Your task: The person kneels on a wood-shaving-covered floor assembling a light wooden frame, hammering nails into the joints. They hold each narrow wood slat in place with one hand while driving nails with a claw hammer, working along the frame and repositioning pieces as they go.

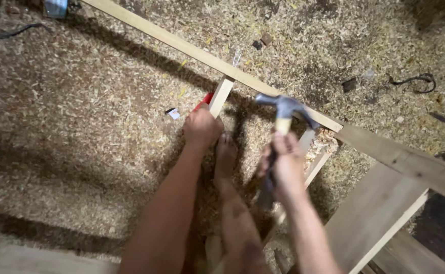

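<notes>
Left hand [201, 127]: closed around the short wooden upright [221, 96], just below where it butts the long rail [202, 53].
Right hand [282, 165]: gripping the claw hammer [285, 109] by its pale handle, head raised.
Upright axis: runs up and slightly right, meeting the rail at the joint.
Hammer to joint: head sits right of and slightly below the joint, near but apart.
Nearer hand: left, touching the upright; right stands off.
Ground: wood shavings [80, 127]; a bare foot [226, 160] between the arms.

sawdust-covered floor [80, 127], black cable [415, 81], wide plank [380, 203]
</notes>
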